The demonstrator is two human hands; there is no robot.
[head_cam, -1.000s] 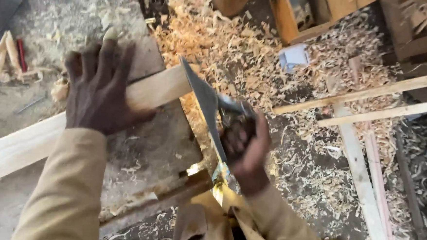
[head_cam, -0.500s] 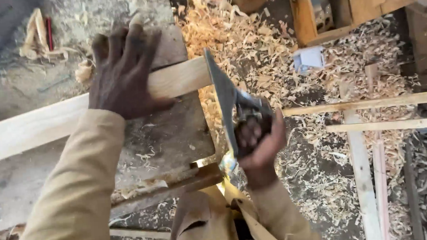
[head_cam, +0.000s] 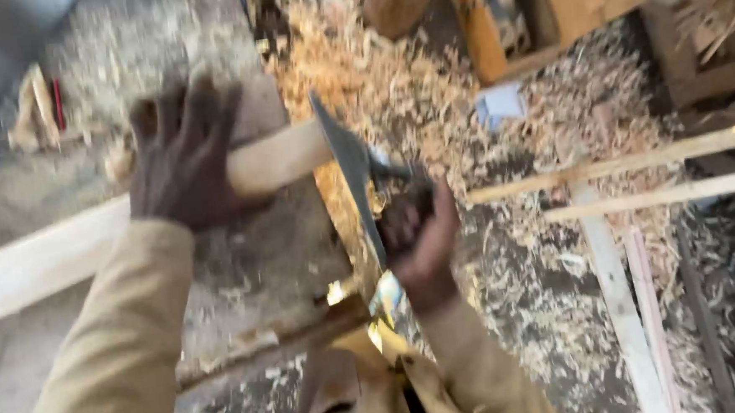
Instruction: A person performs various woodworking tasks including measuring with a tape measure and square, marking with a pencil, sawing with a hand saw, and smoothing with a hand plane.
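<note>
The pale wooden plank (head_cam: 273, 161), smooth and light, lies across the dusty workbench (head_cam: 245, 263) under the spread fingers of the left hand (head_cam: 182, 162). Just beyond its end, the right hand (head_cam: 419, 233) grips a dark-bladed adze (head_cam: 350, 170) above wood shavings (head_cam: 377, 72).

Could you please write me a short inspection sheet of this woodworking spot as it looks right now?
Surface: worn grey bench top, dusty, with scattered chips.
Job's things: pale wooden plank lying across the bench; dark flat blade set against its end.
Clutter: wood shavings heaped on the floor.
Hands: left hand spread flat on the plank; right hand gripping the blade tool; the picture is blurred.
Cables: nothing seen.
Surroundings: thin wooden slats at right, wooden frame above.
</note>
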